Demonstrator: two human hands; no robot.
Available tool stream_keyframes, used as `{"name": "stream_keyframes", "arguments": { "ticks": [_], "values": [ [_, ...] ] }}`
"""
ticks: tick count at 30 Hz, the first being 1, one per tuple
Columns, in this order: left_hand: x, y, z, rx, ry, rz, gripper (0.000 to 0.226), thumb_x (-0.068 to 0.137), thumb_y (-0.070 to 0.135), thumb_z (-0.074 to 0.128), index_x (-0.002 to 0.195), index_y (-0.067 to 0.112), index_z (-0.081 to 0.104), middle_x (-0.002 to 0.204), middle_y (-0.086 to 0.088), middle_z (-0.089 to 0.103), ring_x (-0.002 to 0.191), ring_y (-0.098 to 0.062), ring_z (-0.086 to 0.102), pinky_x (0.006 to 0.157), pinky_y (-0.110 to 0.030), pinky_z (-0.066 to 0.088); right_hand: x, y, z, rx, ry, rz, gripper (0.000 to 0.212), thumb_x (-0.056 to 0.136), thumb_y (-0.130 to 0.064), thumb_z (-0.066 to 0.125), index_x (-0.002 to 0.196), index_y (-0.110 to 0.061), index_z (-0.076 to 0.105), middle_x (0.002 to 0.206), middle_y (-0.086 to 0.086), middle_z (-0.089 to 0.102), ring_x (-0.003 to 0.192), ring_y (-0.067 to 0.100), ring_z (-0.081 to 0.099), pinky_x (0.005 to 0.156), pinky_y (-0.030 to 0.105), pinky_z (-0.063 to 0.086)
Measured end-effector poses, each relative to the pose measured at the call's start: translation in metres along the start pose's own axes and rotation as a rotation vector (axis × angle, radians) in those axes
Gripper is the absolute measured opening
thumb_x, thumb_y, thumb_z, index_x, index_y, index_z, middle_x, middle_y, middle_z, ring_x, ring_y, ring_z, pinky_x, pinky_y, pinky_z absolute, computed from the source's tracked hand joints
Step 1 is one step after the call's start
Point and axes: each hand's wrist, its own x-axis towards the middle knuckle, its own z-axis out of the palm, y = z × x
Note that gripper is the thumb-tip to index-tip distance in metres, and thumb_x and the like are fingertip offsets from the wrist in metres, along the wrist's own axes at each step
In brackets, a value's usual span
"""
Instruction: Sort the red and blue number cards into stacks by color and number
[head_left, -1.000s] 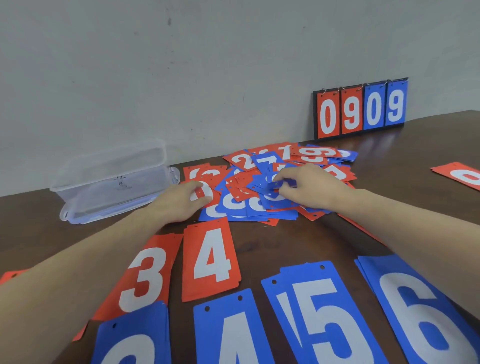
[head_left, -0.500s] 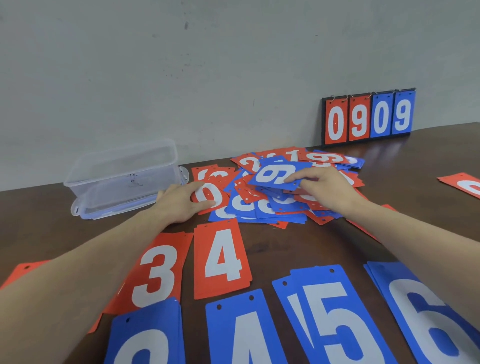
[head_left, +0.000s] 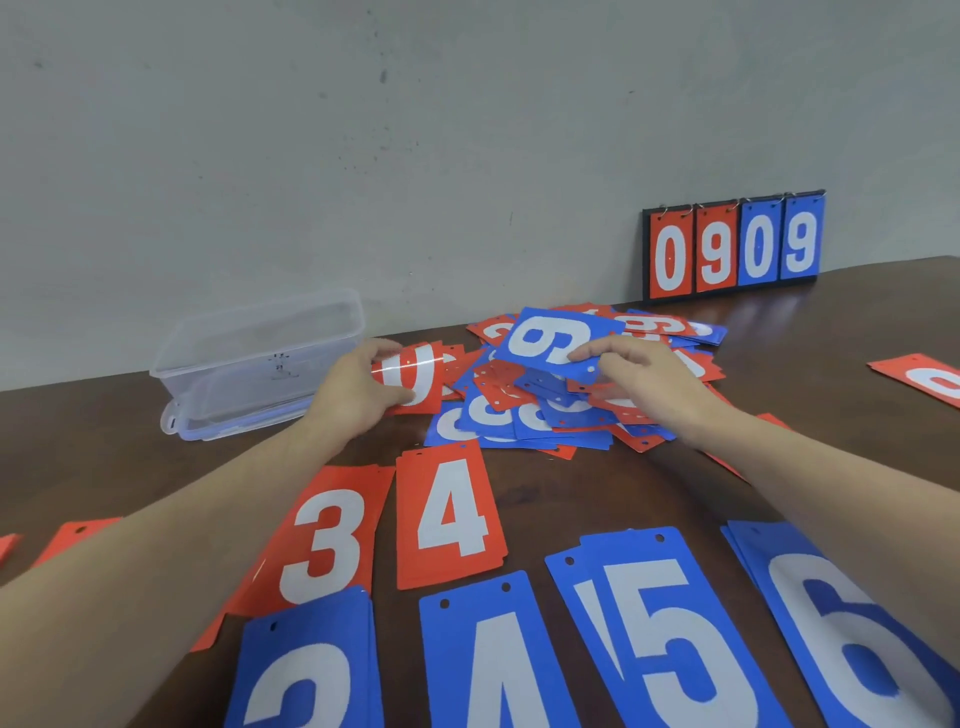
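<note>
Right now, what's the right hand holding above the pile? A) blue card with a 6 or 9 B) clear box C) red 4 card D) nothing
A: the right hand pinches a blue card whose white digit reads as 6 or 9, lifted above the mixed pile.

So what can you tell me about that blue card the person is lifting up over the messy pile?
The blue card is a flat, thin, stiff-looking rectangle with a big white digit, a 6 or a 9 depending on which way it is turned. Small punched holes sit along the short edge nearest the right hand, whose thumb and fingers pinch that edge. The card is raised and tilted above the mixed pile, apart from it.
</note>
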Motion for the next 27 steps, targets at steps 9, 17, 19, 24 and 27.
{"name": "stream_keyframes", "arguments": {
  "ticks": [9, 17, 19, 24, 27],
  "values": [
    [-0.038, 0.002, -0.020, -0.194, 0.052, 0.070, 0.094, 0.076, -0.002, 0.082, 0.148, 0.039, 0.038, 0.159, -0.003, 0.021, 0.139, -0.025, 0.038, 0.101, -0.038, 0.050, -0.016, -0.025, 0.019, 0.165, -0.070, 0.001, 0.027, 0.100, 0.005, 0.047, 0.110, -0.014, 0.065, 0.128, 0.038, 0.049, 0.076, 0.026, 0.075, 0.072, 0.030, 0.062],
    [-0.088, 0.000, -0.056, -0.475, 0.015, 0.008, 0.081, 0.089, 0.002, 0.071, 0.151, 0.040, 0.037, 0.131, 0.010, 0.060, 0.106, -0.011, 0.067, 0.075, -0.022, 0.057, -0.027, -0.049, 0.037, 0.126, -0.049, 0.019, 0.046, 0.095, 0.004, 0.052, 0.125, -0.027, 0.040, 0.102, 0.009, 0.075, 0.060, 0.025, 0.063, 0.075, 0.044, 0.058],
    [-0.098, -0.002, -0.066, -0.621, -0.009, -0.043, 0.068, 0.091, 0.006, 0.070, 0.145, 0.040, 0.046, 0.123, 0.005, 0.070, 0.098, -0.015, 0.073, 0.077, -0.032, 0.061, -0.029, -0.055, 0.042, 0.098, -0.053, 0.032, 0.031, 0.095, -0.001, 0.055, 0.114, -0.024, 0.046, 0.099, 0.007, 0.075, 0.057, 0.019, 0.062, 0.073, 0.041, 0.056],
    [-0.118, -0.005, -0.082, -0.755, 0.015, -0.114, 0.025, 0.103, 0.024, 0.055, 0.113, 0.039, 0.070, 0.108, 0.006, 0.076, 0.099, -0.020, 0.074, 0.091, -0.043, 0.058, -0.034, -0.067, 0.055, 0.119, -0.061, 0.037, 0.017, 0.096, -0.007, 0.057, 0.096, -0.023, 0.058, 0.061, -0.002, 0.059, 0.053, 0.018, 0.041, 0.061, 0.035, 0.037],
    [-0.122, -0.010, -0.085, -0.792, 0.035, -0.134, 0.033, 0.104, 0.017, 0.052, 0.123, 0.042, 0.063, 0.104, 0.006, 0.076, 0.088, -0.021, 0.076, 0.073, -0.041, 0.062, -0.035, -0.067, 0.062, 0.150, -0.086, 0.027, 0.018, 0.096, -0.008, 0.059, 0.102, -0.024, 0.064, 0.053, -0.011, 0.054, 0.054, 0.017, 0.032, 0.058, 0.031, 0.031]
  ]
}}
